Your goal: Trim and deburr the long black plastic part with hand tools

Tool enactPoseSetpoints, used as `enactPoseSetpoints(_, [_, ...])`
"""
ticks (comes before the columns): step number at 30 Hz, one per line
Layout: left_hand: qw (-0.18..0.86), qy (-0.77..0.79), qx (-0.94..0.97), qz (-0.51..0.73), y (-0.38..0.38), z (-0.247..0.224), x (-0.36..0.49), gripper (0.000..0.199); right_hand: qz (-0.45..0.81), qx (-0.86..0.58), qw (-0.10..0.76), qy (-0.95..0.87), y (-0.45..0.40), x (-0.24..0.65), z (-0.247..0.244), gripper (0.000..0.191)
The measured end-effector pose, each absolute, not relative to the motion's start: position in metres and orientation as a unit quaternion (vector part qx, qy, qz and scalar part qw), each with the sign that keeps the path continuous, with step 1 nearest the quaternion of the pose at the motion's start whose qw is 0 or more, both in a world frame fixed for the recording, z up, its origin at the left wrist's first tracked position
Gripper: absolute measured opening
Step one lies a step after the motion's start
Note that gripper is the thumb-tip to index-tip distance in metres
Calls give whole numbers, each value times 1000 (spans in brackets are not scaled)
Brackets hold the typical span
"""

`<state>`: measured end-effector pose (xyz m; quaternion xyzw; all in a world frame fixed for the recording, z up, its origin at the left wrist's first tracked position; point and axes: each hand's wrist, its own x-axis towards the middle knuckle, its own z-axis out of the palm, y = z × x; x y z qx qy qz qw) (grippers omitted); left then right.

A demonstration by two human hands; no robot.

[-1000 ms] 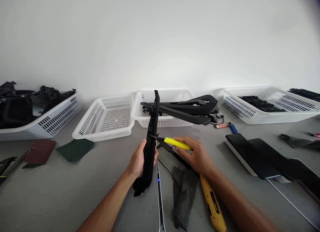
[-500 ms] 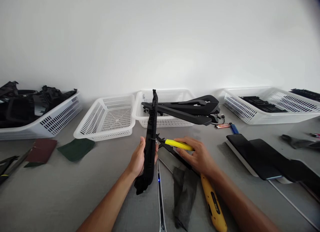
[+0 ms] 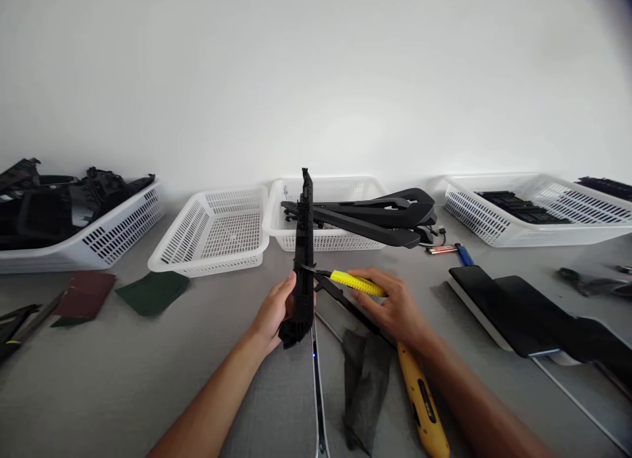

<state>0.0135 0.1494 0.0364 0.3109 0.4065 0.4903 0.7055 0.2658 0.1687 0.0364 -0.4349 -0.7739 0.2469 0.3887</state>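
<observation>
My left hand is closed around the lower part of a long black plastic trim piece, which stands nearly upright in front of me. My right hand grips a yellow utility knife. The knife's blade points left and its tip meets the trim piece near my left thumb; whether it cuts in cannot be seen. Under my right wrist lies a yellow-handled tool with a long black front end, a digital caliper by its look or similar. A dark grey cloth rests beside it.
White baskets stand along the wall: a left one with black parts, a bare one, a middle one with long black trims, and a right one. Sandpaper sheets, phones and a lighter lie on the grey table.
The trim piece has turned more upright and its lower end has moved up and right. The knife has shifted slightly right, its blade still at the piece.
</observation>
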Motion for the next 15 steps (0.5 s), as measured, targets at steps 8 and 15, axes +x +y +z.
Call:
enactPoseSetpoints(8, [682, 433, 309, 501, 150, 37, 12, 56, 262, -405, 371, -793, 166, 269, 44, 26])
enactPoseSetpoints(15, [683, 438, 302, 500, 150, 37, 13, 59, 251, -414, 375, -790, 166, 266, 42, 29])
